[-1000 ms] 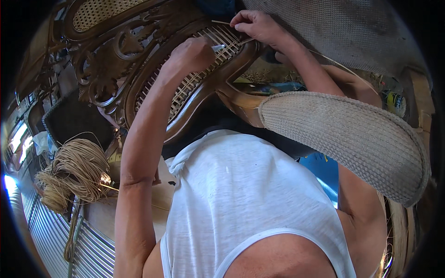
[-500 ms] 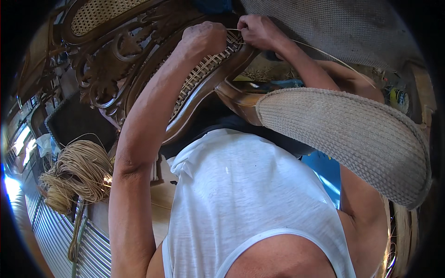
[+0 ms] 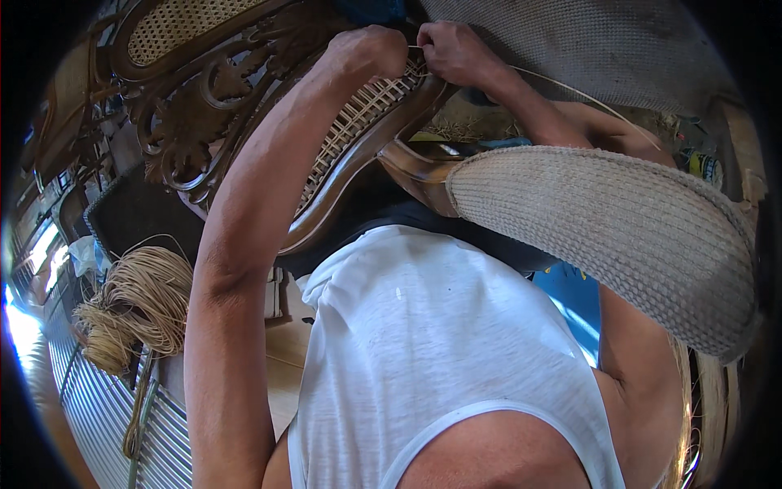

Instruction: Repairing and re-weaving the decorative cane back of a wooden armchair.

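Both hands are at the far end of a carved brown wooden chair frame, over its partly woven cane panel. My left hand is closed, its back toward me and its fingertips hidden. Just to the right, my right hand pinches a thin cane strand. A short stretch of that strand runs taut between the two hands, and its long tail arcs off to the right behind my right forearm. Open lattice shows in the panel below my left hand.
A bundle of coiled cane lies at the left beside metal slats. A padded woven armrest juts across my right side. Woven grey matting spans the far right. A finished cane panel stands at the far left.
My left hand has shifted slightly away and to the right, closer to my right hand. The strand between them looks shorter. My right hand has moved up slightly.
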{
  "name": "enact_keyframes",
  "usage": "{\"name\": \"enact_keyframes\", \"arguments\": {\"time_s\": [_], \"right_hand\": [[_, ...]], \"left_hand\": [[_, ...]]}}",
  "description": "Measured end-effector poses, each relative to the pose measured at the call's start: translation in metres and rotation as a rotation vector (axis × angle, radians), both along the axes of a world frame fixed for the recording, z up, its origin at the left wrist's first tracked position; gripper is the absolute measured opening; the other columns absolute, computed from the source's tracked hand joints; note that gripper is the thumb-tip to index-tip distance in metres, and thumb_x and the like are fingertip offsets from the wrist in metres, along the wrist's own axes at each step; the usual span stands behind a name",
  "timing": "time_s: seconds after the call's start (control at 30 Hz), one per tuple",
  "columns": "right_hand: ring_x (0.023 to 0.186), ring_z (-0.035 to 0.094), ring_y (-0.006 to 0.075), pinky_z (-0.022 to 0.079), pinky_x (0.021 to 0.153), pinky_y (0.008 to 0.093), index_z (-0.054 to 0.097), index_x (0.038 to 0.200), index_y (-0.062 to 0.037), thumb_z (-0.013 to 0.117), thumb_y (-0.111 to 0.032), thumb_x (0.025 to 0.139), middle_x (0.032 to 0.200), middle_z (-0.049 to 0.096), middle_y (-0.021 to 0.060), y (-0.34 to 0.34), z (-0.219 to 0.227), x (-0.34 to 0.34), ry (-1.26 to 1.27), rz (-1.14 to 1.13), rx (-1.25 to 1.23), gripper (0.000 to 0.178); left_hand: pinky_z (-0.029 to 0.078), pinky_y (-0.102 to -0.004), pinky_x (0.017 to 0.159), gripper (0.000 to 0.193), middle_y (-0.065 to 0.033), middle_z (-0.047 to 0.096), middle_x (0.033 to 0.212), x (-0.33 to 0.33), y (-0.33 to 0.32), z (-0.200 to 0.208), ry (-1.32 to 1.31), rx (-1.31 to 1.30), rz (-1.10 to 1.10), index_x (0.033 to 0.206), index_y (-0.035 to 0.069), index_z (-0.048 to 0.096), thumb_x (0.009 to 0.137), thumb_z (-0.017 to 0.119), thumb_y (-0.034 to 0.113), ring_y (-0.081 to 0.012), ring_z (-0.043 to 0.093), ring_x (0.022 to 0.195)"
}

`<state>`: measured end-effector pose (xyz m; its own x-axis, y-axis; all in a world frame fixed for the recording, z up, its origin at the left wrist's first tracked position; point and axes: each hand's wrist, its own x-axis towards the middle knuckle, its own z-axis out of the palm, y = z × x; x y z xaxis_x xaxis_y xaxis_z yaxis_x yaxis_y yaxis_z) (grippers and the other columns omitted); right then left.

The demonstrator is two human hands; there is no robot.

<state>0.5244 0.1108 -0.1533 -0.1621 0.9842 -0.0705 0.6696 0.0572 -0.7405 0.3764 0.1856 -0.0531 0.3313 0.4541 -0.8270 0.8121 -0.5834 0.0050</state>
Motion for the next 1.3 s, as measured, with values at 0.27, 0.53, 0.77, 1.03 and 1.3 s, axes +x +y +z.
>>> {"name": "enact_keyframes", "arguments": {"time_s": [0.27, 0.53, 0.77, 1.03, 1.3], "right_hand": [[0.089, 0.070, 0.0394, 0.054, 0.084, 0.0445, 0.070, 0.105, 0.0011, 0.071, -0.018, 0.086, 0.098, 0.070, 0.0255, 0.002, -0.005, 0.003, 0.110, 0.124, 0.097, 0.027], [0.082, 0.071, 0.0376, 0.055, 0.078, 0.0417, 0.071, 0.104, 0.0031, 0.073, -0.016, 0.086, 0.093, 0.070, 0.0269, -0.003, -0.001, 0.004, 0.164, 0.057, -0.049, 0.027], [0.087, 0.072, 0.0400, 0.055, 0.078, 0.0415, 0.070, 0.105, 0.0038, 0.074, -0.016, 0.084, 0.096, 0.070, 0.0277, -0.001, 0.003, 0.005, 0.178, 0.102, 0.042, 0.029], [0.096, 0.071, 0.0420, 0.054, 0.088, 0.0461, 0.070, 0.107, 0.0026, 0.066, -0.015, 0.087, 0.100, 0.071, 0.0260, 0.000, 0.013, 0.000, 0.058, 0.036, -0.050, 0.027], [0.095, 0.069, 0.0418, 0.054, 0.088, 0.0490, 0.069, 0.104, 0.0027, 0.056, -0.012, 0.087, 0.099, 0.069, 0.0259, 0.001, 0.007, 0.002, 0.043, 0.006, -0.065, 0.027]], "left_hand": [[0.056, -0.0426, 0.088, 0.036, -0.0149, 0.075, 0.115, 0.032, 0.010, 0.008, 0.011, -0.026, 0.016, 0.115, 0.012, 0.077, 0.083, 0.062, 0.009, -0.0317, 0.072, 0.110], [0.054, -0.0404, 0.083, 0.028, -0.0092, 0.073, 0.112, 0.046, 0.030, -0.050, 0.308, -0.140, -0.213, 0.115, 0.014, 0.077, 0.091, 0.063, 0.015, -0.0271, 0.070, 0.103], [0.052, -0.0384, 0.079, 0.022, -0.0043, 0.071, 0.108, 0.044, 0.044, -0.094, 0.595, -0.302, -0.469, 0.115, 0.016, 0.076, 0.097, 0.064, 0.019, -0.0230, 0.068, 0.097], [0.055, -0.0438, 0.080, 0.023, -0.0136, 0.076, 0.112, 0.030, 0.016, 0.010, 0.069, -0.064, -0.217, 0.113, 0.011, 0.078, 0.095, 0.068, 0.023, -0.0318, 0.072, 0.100], [0.057, -0.0447, 0.085, 0.025, -0.0144, 0.076, 0.114, 0.000, 0.016, 0.022, -0.117, -0.040, -0.361, 0.116, 0.011, 0.078, 0.094, 0.067, 0.018, -0.0318, 0.073, 0.108]]}}
